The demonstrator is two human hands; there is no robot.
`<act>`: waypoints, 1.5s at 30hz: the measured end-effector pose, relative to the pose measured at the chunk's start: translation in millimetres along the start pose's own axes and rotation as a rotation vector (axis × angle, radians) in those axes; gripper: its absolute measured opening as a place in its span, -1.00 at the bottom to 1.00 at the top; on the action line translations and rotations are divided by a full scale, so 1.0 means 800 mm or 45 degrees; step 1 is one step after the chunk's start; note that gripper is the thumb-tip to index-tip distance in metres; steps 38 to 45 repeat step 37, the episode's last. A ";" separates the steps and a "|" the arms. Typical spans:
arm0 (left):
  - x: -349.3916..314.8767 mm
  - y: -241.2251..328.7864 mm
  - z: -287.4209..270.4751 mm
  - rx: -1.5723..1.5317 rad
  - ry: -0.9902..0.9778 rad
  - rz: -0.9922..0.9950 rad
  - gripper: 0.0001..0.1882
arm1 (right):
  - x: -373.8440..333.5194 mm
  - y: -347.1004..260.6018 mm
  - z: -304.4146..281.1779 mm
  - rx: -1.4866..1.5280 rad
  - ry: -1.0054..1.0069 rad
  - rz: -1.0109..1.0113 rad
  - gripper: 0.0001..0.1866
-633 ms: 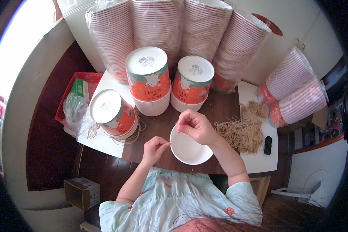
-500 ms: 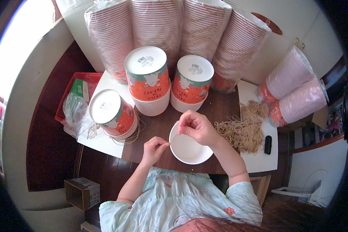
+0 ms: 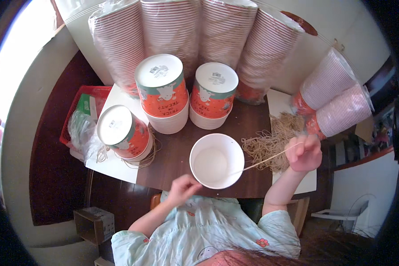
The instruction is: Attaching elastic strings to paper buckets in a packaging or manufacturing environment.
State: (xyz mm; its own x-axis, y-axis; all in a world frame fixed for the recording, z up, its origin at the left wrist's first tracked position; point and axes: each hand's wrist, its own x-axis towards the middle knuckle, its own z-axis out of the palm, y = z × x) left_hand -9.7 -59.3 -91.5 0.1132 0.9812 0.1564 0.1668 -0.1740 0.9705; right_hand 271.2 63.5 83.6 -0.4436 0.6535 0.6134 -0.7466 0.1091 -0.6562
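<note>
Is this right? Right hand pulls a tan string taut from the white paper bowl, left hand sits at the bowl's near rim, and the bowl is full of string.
Not quite: in the head view the white paper bowl is empty inside. The right hand does pull the tan string taut from it, and the left hand sits at its near rim.

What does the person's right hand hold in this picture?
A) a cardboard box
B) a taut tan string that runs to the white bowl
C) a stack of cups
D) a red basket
B: the right hand pinches a tan string stretched straight to the white bowl.
</note>
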 end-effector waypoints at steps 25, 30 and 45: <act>0.085 0.087 0.031 -0.187 -0.145 0.135 -0.78 | -0.052 0.108 0.037 0.336 0.327 0.497 -0.43; 0.085 0.080 0.033 -0.209 -0.246 0.011 -0.85 | -0.057 0.115 0.043 0.287 0.359 0.529 -0.39; 0.100 0.084 -0.020 0.773 -0.404 0.393 -0.89 | -0.065 0.102 0.033 -1.886 0.008 0.701 -0.67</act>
